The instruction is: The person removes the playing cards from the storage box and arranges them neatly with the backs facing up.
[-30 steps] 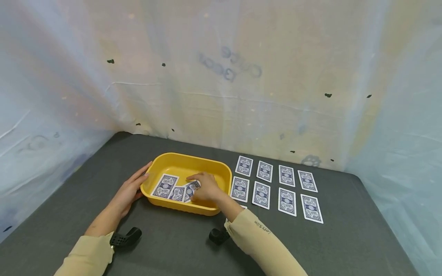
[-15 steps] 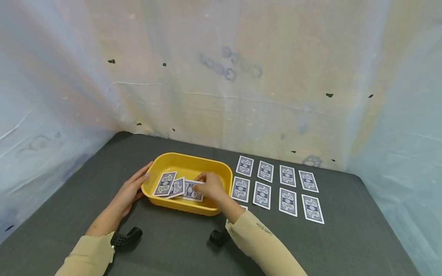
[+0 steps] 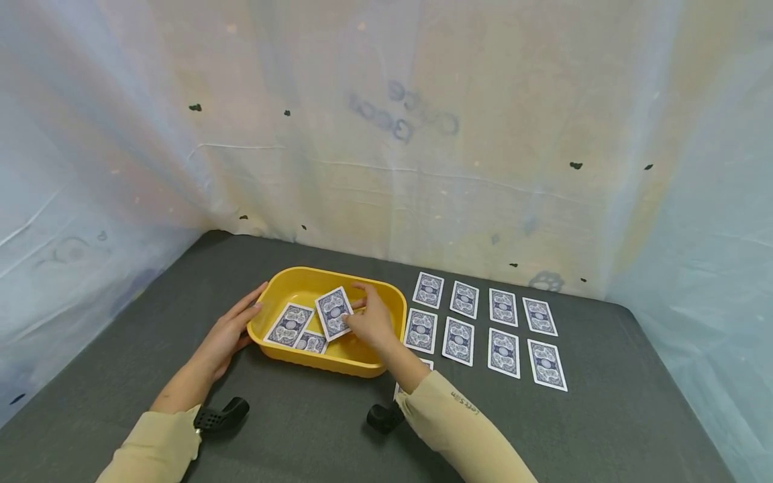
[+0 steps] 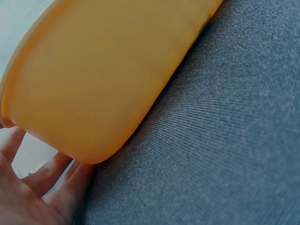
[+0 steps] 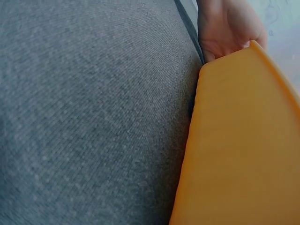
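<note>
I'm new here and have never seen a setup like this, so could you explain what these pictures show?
There is no machine here: a person works with two bare hands. The widest picture comes from a camera worn on the head, looking forward and down. The other two come from cameras on the wrists. The left one shows the left hand against the end of a yellow tray; the right one looks along the tray's outer side, with the left hand at the far end.

The tray stands on a dark table. To its right lie two rows of four patterned cards, and other cards lie inside the tray. The right hand holds a single card over the tray.
</note>
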`<state>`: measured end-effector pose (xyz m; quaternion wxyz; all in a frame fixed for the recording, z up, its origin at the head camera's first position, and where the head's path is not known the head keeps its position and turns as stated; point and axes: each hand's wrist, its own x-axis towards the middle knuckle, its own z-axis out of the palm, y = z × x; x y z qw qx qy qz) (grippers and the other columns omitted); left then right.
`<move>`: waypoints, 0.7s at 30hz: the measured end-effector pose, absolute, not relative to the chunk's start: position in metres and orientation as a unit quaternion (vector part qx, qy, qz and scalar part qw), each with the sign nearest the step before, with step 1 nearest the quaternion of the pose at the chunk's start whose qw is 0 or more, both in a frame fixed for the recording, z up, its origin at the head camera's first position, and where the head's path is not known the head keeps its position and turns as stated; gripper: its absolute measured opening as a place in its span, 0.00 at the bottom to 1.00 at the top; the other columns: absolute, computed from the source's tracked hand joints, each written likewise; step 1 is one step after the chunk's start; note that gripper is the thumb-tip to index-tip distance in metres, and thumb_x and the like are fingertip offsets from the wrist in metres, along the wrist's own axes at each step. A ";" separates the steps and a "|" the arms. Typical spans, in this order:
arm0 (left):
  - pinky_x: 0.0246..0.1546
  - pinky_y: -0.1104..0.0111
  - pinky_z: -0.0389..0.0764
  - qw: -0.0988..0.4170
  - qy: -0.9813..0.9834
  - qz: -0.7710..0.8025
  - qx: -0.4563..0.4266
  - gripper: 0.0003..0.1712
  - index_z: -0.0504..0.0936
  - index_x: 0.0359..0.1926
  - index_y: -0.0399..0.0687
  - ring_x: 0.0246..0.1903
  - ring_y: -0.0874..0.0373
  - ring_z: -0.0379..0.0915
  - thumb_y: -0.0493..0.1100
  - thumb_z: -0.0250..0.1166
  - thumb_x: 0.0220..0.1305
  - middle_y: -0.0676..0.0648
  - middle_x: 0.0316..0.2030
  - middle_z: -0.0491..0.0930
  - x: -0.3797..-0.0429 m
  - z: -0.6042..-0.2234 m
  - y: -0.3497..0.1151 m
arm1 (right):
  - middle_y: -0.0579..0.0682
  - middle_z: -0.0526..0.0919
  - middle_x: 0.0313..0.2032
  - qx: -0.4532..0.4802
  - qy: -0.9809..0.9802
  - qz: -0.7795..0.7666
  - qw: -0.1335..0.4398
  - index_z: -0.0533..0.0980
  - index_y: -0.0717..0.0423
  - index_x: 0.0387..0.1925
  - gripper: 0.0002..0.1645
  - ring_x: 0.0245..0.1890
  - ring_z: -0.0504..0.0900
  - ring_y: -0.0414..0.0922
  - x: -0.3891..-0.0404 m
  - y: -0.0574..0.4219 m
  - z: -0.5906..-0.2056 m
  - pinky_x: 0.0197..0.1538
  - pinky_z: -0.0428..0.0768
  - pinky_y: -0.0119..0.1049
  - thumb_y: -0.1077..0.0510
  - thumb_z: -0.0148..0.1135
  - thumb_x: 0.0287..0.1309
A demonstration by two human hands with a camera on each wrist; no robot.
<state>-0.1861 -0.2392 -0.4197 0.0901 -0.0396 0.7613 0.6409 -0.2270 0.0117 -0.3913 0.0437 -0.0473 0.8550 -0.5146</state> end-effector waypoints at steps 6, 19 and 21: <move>0.44 0.77 0.72 0.088 0.761 0.642 -0.044 0.36 0.44 0.76 0.67 0.67 0.50 0.52 0.64 0.43 0.72 0.47 0.76 0.42 -0.187 -0.420 -0.238 | 0.56 0.77 0.41 -0.057 0.846 -0.527 0.058 0.64 0.42 0.68 0.47 0.24 0.72 0.42 -0.229 0.013 -0.391 0.26 0.72 0.28 0.70 0.65 0.47; 0.44 0.77 0.72 0.091 0.760 0.642 -0.044 0.36 0.44 0.76 0.67 0.66 0.50 0.53 0.64 0.43 0.72 0.46 0.76 0.42 -0.188 -0.419 -0.239 | 0.55 0.76 0.39 -0.058 0.798 -0.593 0.083 0.70 0.46 0.62 0.39 0.25 0.78 0.40 -0.230 0.013 -0.389 0.28 0.78 0.30 0.73 0.66 0.49; 0.44 0.76 0.72 0.091 0.761 0.640 -0.045 0.36 0.44 0.76 0.67 0.66 0.49 0.53 0.64 0.43 0.72 0.46 0.76 0.42 -0.188 -0.420 -0.239 | 0.57 0.77 0.39 -0.063 0.783 -0.612 0.089 0.69 0.47 0.62 0.38 0.26 0.79 0.41 -0.229 0.014 -0.389 0.30 0.80 0.32 0.73 0.65 0.49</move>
